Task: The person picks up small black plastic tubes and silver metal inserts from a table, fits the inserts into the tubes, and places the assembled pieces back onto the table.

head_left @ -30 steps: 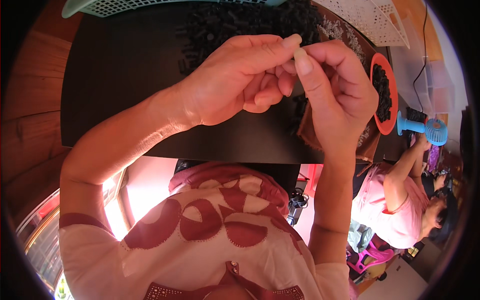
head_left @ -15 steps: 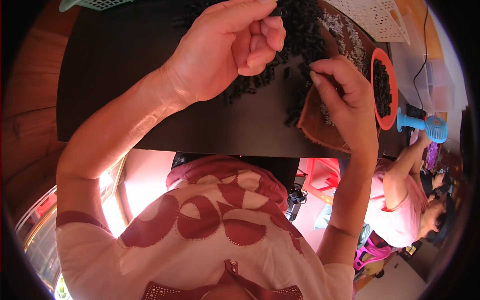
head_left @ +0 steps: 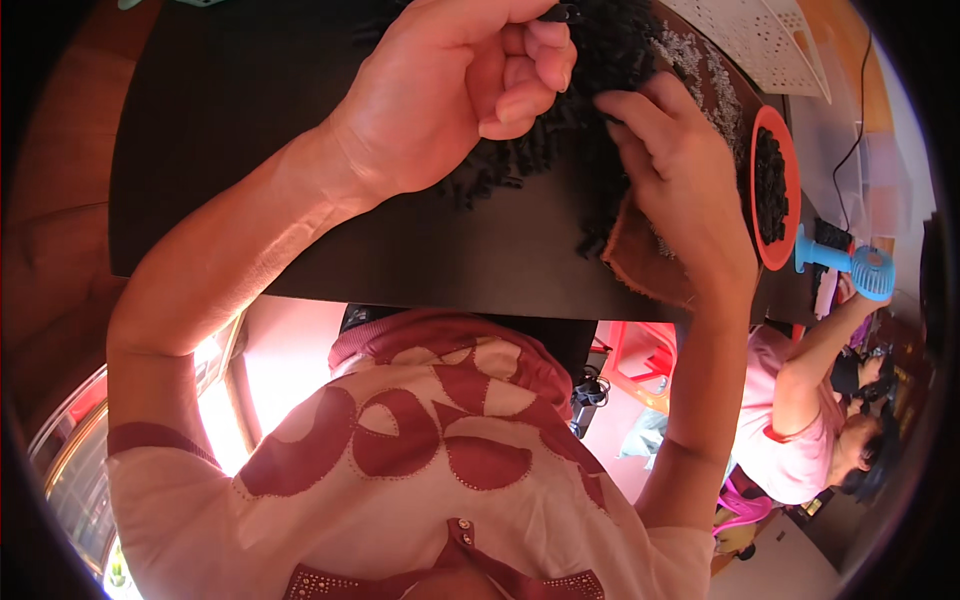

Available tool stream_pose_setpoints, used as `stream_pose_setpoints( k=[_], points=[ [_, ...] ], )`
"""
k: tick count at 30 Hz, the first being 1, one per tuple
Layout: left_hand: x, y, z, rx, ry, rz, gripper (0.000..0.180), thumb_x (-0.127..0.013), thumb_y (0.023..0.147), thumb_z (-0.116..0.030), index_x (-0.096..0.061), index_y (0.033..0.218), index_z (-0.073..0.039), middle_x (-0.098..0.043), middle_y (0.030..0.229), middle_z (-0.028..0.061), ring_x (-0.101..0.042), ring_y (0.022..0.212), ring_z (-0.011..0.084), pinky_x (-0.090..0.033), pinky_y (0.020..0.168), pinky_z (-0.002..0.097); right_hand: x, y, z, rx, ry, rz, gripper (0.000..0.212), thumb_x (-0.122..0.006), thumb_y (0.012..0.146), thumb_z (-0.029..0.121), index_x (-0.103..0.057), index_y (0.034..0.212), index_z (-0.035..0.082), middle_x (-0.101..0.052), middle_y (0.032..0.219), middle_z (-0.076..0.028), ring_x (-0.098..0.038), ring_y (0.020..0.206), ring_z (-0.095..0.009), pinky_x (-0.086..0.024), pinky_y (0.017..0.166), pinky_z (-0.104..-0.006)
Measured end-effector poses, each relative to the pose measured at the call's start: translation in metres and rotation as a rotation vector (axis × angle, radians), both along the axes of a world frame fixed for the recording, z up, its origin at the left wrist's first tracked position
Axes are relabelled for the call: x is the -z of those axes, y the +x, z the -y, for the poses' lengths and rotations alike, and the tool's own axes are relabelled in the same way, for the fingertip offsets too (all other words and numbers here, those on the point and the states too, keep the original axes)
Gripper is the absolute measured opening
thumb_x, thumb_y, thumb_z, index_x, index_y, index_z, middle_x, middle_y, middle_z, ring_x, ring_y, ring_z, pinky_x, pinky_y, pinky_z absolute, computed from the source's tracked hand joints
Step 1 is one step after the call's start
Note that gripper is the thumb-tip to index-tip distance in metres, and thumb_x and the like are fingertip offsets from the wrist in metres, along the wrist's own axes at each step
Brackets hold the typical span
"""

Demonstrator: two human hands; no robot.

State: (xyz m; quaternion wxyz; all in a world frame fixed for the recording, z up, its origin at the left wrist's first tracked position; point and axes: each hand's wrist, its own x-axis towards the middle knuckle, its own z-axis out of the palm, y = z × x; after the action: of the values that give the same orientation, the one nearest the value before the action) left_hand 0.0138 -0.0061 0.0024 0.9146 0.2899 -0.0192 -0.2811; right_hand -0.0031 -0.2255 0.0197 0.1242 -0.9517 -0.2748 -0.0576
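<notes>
The left hand (head_left: 430, 95) pinches a small black piece (head_left: 562, 13); the right hand (head_left: 690, 165), fingers (head_left: 640, 115) narrowly curled near the black pile (head_left: 612, 45), holds nothing discernible.

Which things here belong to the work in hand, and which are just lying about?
Likely part of the work:
Black cylindrical piece in the left hand's fingers
Pile of black pieces, by the right hand
Small pale pieces on the brown cloth
Orange bowl holding black pieces

Apparently just lying about:
Blue fan
White perforated basket, though its role is unclear
</notes>
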Motion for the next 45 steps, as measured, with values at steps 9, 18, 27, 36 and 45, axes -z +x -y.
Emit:
stream_pose_setpoints(
  k=[9,18,27,36,45],
  points=[
    [0.007,0.002,0.003,-0.001,-0.012,0.072,0.022,-0.046,0.098,-0.024,-0.052,0.085,-0.007,-0.057,0.076,0.0081,-0.045,0.052,0.0143,-0.033,0.045,0.0257,-0.001,-0.011,0.005,-0.007,0.231,-0.095,0.015,-0.058,0.081,-0.002,-0.061,0.095,0.003,-0.055,0.084,-0.013,-0.059,0.076,-0.033,-0.046,0.064,-0.0399],
    [-0.003,-0.002,0.004,0.011,0.011,0.084,0.023,-0.046,0.098,-0.025,-0.052,0.084,-0.007,-0.057,0.074,0.0080,-0.045,0.051,0.0159,-0.033,0.045,0.0261,-0.001,-0.013,0.004,-0.031,0.246,-0.025,0.015,-0.059,0.083,0.002,-0.060,0.098,0.003,-0.055,0.087,-0.013,-0.059,0.073,-0.033,-0.046,0.063,-0.0403],
    [-0.001,-0.003,-0.004,-0.009,0.016,-0.024,0.021,-0.047,0.097,-0.024,-0.052,0.085,-0.007,-0.057,0.075,0.0074,-0.044,0.051,0.0162,-0.033,0.045,0.0263,0.001,-0.004,-0.006,0.049,0.052,0.003,0.015,-0.060,0.083,0.005,-0.062,0.098,0.006,-0.054,0.087,-0.012,-0.059,0.074,-0.034,-0.048,0.064,-0.0419],
    [-0.006,-0.003,-0.002,0.018,-0.005,0.014,0.023,-0.045,0.098,-0.023,-0.052,0.084,-0.006,-0.057,0.074,0.0082,-0.045,0.051,0.0150,-0.034,0.046,0.0256,-0.007,-0.008,0.005,0.040,0.191,-0.005,0.012,-0.061,0.082,0.004,-0.062,0.094,0.003,-0.056,0.084,-0.012,-0.059,0.077,-0.034,-0.047,0.065,-0.0403],
    [-0.001,-0.004,-0.004,0.001,0.042,0.123,0.025,-0.045,0.098,-0.022,-0.053,0.082,-0.005,-0.056,0.072,0.0102,-0.044,0.049,0.0169,-0.032,0.045,0.0262,-0.006,-0.001,-0.013,0.002,0.044,0.052,0.011,-0.063,0.082,0.009,-0.062,0.093,0.007,-0.055,0.086,-0.010,-0.059,0.075,-0.033,-0.049,0.063,-0.0420]
  ],
)
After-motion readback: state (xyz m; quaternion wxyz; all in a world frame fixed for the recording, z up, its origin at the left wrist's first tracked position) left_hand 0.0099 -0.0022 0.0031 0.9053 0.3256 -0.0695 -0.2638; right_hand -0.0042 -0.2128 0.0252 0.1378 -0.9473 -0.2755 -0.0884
